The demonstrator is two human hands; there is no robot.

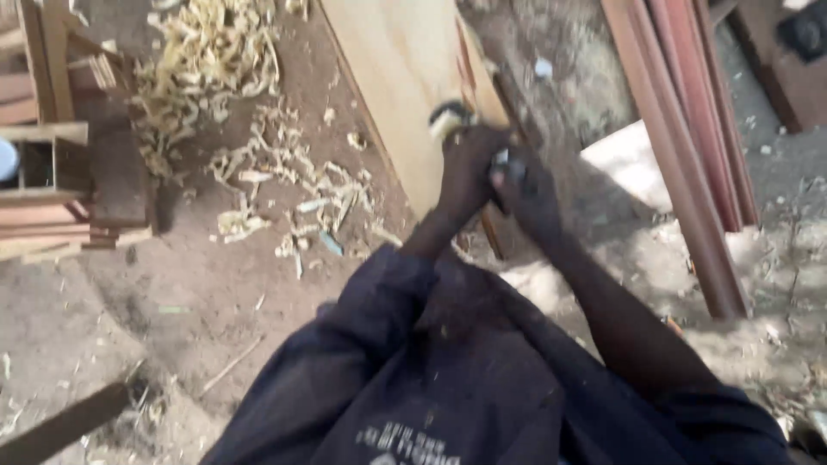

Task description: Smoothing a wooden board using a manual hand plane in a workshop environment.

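Left hand (465, 164): clenched around a small pale-tipped tool (450, 116), blurred, kind unclear, at the lower edge of the plywood board (396, 77), centre frame.
Right hand (521, 185): closed just beside the left; what it grips, I cannot tell.
Risk: both hands crowd the board's edge, so a slip could nick fingers or gouge the wood.
Containers: wooden box frame (43, 164), left edge; contents hidden.
Ground: wood shavings (215, 60), upper left.

Pale curled wood shavings (250, 129) lie scattered on the dirt floor (129, 327); reddish-brown timber lengths (689, 129) lean at right.
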